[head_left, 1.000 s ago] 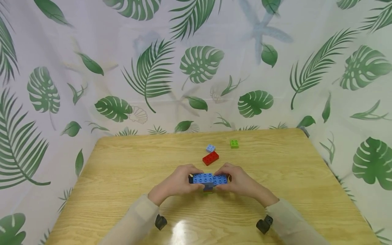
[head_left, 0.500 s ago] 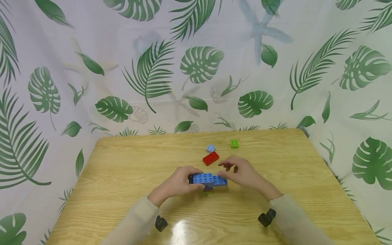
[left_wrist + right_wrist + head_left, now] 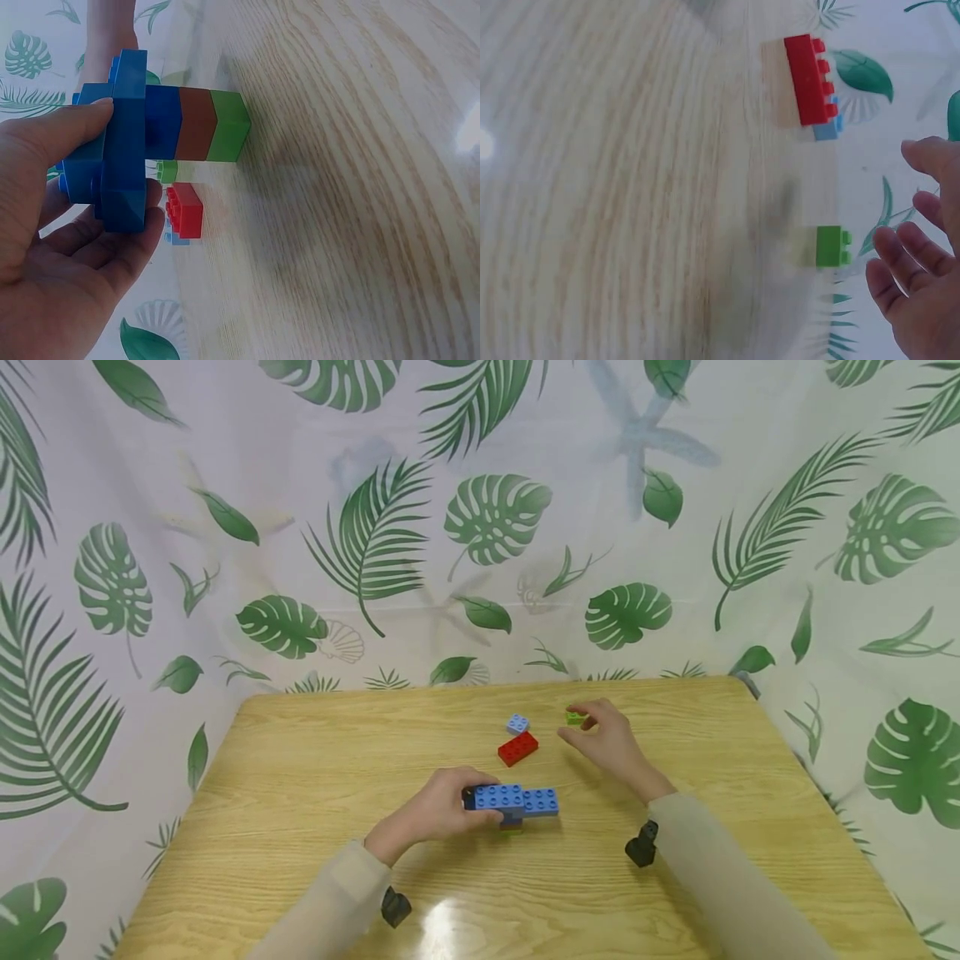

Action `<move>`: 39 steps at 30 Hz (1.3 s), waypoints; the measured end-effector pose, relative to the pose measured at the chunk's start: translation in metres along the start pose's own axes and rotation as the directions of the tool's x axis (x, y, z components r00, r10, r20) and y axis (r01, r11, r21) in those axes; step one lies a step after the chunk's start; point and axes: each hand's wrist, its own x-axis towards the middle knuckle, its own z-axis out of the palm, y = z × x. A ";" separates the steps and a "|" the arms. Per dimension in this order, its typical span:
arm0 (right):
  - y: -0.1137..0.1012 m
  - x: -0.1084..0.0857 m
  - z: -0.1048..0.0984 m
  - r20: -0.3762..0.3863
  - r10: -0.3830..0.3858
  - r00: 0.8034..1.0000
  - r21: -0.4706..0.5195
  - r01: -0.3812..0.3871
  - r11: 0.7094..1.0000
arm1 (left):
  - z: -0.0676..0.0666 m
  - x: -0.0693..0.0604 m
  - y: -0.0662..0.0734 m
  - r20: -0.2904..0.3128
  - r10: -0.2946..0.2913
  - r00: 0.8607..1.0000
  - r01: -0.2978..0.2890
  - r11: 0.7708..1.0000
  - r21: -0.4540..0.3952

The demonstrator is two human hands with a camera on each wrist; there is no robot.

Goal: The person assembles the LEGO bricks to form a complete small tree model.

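Right hand (image 3: 607, 741) farther forward (loosely curved)

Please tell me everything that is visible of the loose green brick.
The loose green brick is a small toy block, seemingly plastic, with round studs on top. It sits studs up on the wood-grained table, near the far edge. The right hand hovers near, partly covering it; no contact shows.

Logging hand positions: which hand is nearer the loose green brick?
Right. The right hand hovers near the loose green brick, not touching; the left hand grips the blue-topped stack, farther left and closer to the person.
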 end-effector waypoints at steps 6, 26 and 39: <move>0.013 0.014 0.005 -0.024 0.060 0.998 -0.024 -0.060 0.998 | -0.001 0.000 0.000 0.003 0.001 1.000 -0.001 1.000 -0.005; 0.048 0.029 0.027 -0.047 0.196 0.980 0.007 -0.195 0.981 | -0.002 0.000 0.003 0.023 -0.006 1.000 0.006 1.000 -0.006; 0.056 0.031 0.034 -0.081 0.198 0.977 -0.019 -0.200 0.980 | -0.003 0.001 0.004 0.026 0.005 1.000 -0.005 1.000 0.001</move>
